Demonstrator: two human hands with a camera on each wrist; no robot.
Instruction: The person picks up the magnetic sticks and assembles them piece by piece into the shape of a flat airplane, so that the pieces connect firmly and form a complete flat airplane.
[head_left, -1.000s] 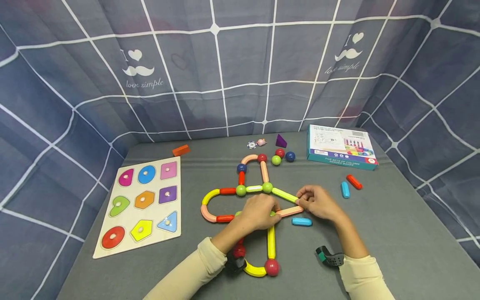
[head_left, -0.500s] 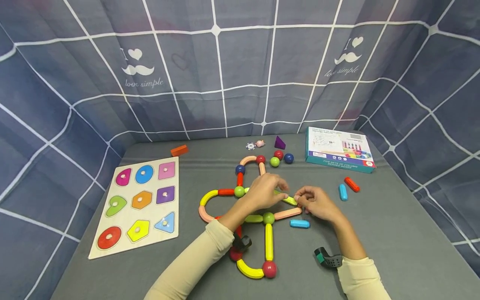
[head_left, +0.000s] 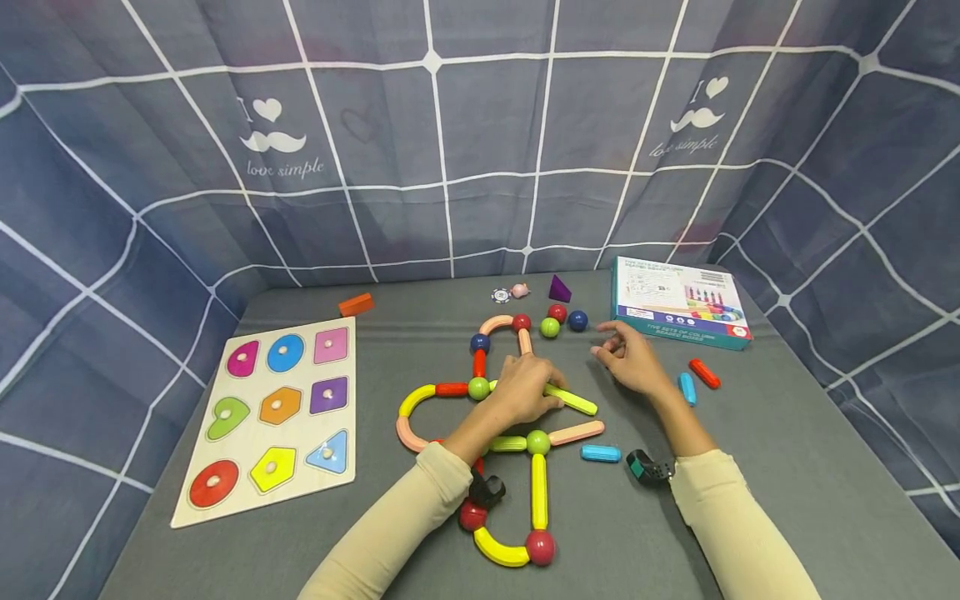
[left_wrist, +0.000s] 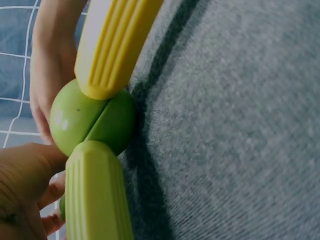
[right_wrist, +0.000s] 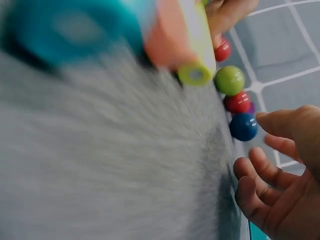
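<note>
My left hand (head_left: 525,389) is over the upper right corner of a figure of magnetic rods and balls, its fingers curled round a mostly hidden green ball (left_wrist: 62,206). From under it a lime rod (head_left: 572,400) sticks out to the right. Below, a second green ball (head_left: 537,442) joins a yellow rod (head_left: 539,490), a short lime rod (head_left: 510,444) and a peach rod (head_left: 576,432). My right hand (head_left: 633,358) hovers with loosely bent fingers and nothing in them. Nearest to it lie a loose blue ball (head_left: 577,321), a green ball (head_left: 550,327) and a red ball (head_left: 557,312).
A wooden shape-puzzle board (head_left: 300,350) lies on the left. At the back right is a teal-edged box (head_left: 681,302). Loose blue rods (head_left: 601,453) and a red rod (head_left: 704,373) lie to the right. A purple wedge (head_left: 559,288) and an orange block (head_left: 356,304) are farther back.
My left hand has gone from the lower green ball up to the upper one. My right hand has left the lime rod's tip and moved back toward the loose balls.
</note>
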